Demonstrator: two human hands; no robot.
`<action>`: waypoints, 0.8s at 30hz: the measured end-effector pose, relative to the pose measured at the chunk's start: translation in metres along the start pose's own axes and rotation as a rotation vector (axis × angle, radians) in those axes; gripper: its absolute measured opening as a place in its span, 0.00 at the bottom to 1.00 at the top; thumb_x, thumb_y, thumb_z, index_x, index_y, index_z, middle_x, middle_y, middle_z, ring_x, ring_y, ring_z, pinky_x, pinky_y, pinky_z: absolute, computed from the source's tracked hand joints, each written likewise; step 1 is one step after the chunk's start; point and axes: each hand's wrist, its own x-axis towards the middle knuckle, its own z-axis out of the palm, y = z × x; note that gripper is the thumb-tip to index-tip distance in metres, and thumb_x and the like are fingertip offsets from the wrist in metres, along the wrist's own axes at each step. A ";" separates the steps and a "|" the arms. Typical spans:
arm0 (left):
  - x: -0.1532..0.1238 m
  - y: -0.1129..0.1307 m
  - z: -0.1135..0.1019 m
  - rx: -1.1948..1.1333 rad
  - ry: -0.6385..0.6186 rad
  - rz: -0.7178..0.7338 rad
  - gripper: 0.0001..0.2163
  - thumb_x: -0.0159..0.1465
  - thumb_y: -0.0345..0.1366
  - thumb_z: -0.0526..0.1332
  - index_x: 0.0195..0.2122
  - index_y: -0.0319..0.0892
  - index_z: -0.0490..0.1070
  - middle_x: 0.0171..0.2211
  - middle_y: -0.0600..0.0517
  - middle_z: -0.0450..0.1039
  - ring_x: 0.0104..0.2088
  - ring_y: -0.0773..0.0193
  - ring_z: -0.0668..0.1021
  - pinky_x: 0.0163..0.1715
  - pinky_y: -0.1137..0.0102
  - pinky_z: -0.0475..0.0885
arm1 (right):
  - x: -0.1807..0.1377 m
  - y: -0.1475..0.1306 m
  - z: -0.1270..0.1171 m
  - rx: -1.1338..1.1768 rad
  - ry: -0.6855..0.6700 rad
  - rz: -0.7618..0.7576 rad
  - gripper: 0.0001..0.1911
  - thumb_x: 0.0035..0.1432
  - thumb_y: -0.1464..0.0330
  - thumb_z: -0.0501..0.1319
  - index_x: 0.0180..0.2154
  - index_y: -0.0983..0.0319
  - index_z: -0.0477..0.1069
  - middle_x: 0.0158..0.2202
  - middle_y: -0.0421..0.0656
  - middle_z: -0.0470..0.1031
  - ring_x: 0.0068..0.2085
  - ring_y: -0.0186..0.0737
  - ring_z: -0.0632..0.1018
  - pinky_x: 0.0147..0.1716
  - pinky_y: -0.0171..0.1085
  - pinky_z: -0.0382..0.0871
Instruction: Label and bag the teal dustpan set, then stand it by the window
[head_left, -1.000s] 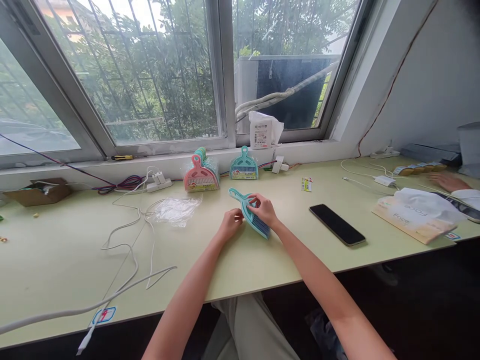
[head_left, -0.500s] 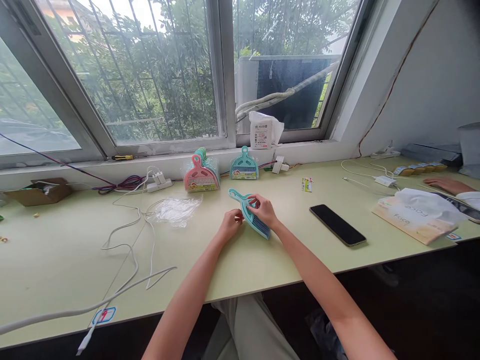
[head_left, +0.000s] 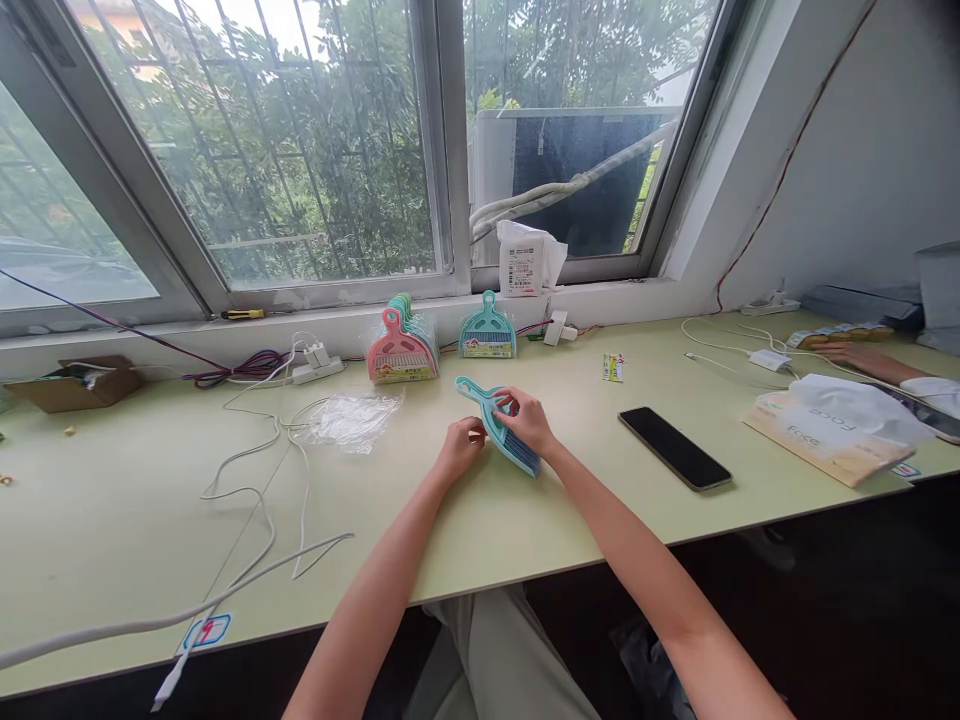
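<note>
The one view comes from a camera worn on the person's head, above the near edge of the desk (head_left: 570,520), looking forward and down, so that the forearms (head_left: 390,560) reach in from the bottom and the left hand (head_left: 459,452) and right hand (head_left: 528,422) fall close to mid-frame. It faces the window (head_left: 300,170) across the top, with a wall (head_left: 862,180) at the upper right, and is near enough to take in the person's lap (head_left: 495,650) at bottom centre, yet wide enough for the desk to run from left edge to right.
</note>
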 end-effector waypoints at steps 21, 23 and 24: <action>-0.001 0.005 -0.001 -0.069 -0.025 -0.065 0.08 0.49 0.21 0.56 0.26 0.38 0.69 0.26 0.52 0.73 0.30 0.67 0.76 0.32 0.70 0.76 | 0.000 0.000 0.001 -0.022 -0.004 -0.010 0.13 0.51 0.67 0.60 0.41 0.57 0.71 0.33 0.39 0.76 0.25 0.33 0.70 0.31 0.34 0.67; -0.001 0.006 -0.002 -0.072 -0.028 -0.067 0.07 0.49 0.21 0.56 0.26 0.38 0.69 0.26 0.52 0.73 0.30 0.67 0.76 0.33 0.70 0.76 | 0.000 0.000 0.001 -0.032 -0.003 -0.012 0.13 0.51 0.66 0.59 0.41 0.57 0.71 0.33 0.39 0.76 0.25 0.33 0.71 0.31 0.34 0.67; -0.001 0.006 -0.002 -0.071 -0.028 -0.067 0.07 0.49 0.21 0.56 0.26 0.38 0.69 0.26 0.52 0.73 0.30 0.67 0.76 0.32 0.70 0.76 | 0.000 0.001 0.001 -0.035 -0.002 -0.015 0.13 0.51 0.66 0.59 0.41 0.57 0.71 0.33 0.39 0.76 0.25 0.33 0.71 0.31 0.34 0.67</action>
